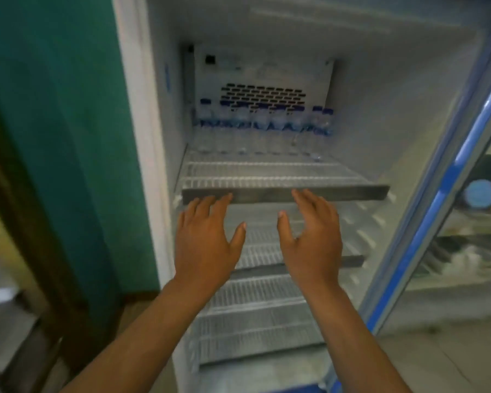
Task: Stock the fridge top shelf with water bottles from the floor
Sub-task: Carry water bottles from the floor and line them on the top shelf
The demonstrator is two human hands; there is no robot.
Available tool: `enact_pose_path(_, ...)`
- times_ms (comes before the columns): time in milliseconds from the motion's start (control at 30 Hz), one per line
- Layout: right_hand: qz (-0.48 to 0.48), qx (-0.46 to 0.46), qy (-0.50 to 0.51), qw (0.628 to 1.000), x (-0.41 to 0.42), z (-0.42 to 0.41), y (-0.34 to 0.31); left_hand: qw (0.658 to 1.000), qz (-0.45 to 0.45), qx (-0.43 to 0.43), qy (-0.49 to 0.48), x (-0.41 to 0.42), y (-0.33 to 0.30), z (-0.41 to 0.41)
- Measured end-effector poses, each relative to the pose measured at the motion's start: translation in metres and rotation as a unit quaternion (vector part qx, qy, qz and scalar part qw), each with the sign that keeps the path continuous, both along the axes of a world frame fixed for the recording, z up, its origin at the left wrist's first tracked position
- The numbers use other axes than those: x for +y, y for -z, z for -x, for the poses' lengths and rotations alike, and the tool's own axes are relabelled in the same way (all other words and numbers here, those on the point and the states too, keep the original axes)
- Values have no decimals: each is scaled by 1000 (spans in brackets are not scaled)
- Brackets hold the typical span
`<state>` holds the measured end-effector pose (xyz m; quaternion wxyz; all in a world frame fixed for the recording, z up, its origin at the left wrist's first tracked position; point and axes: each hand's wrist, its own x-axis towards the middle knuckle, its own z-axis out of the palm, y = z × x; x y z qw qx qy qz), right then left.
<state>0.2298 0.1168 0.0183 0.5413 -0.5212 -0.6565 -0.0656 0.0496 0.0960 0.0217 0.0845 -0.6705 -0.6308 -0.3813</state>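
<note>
Both hands, left hand (207,239) and right hand (312,236), hover empty with fingers spread just before the top shelf (284,194). One row of water bottles (264,123), blurred, lines the shelf's back; its front remains unfilled, so stocking seems barely started.

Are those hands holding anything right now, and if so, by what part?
Nothing is held. The left hand and right hand are both open and empty below the front edge of the top shelf; the water bottles stand at its back.
</note>
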Motion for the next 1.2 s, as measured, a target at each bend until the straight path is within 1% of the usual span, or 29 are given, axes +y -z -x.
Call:
enact_pose_path(133,37,-15,-39,998,-70,33,39,997,59,-12,-50,-85,36,31)
enact_pose_path(300,80,-29,-113,990,-139,68,93,987,105,-22,-117,-179,78,56)
enact_pose_path(400,110,-47,-159,980,-177,82,122,974,142,-49,-170,-234,105,64)
enact_pose_path(533,121,-77,-218,965,-226,94,164,947,208,-74,-235,-308,148,72)
enact_pose_path(633,149,-82,-247,954,-263,101,203,924,253,-106,-268,-365,183,70)
enact_pose_path(733,211,-82,-273,935,-310,114,234,892,307,-142,-300,-422,214,74)
enact_pose_path(800,253,-105,-294,916,-338,125,252,863,329,-193,-330,-456,235,82)
enact_pose_path(900,300,-168,-323,881,-365,143,280,828,345,-254,-361,-497,266,101)
enact_pose_path(1067,382,-247,-339,824,-393,180,336,762,422,-305,-384,-537,326,139)
enact_pose_path(1200,442,-272,-330,788,-410,217,401,727,481,-326,-366,-546,399,174)
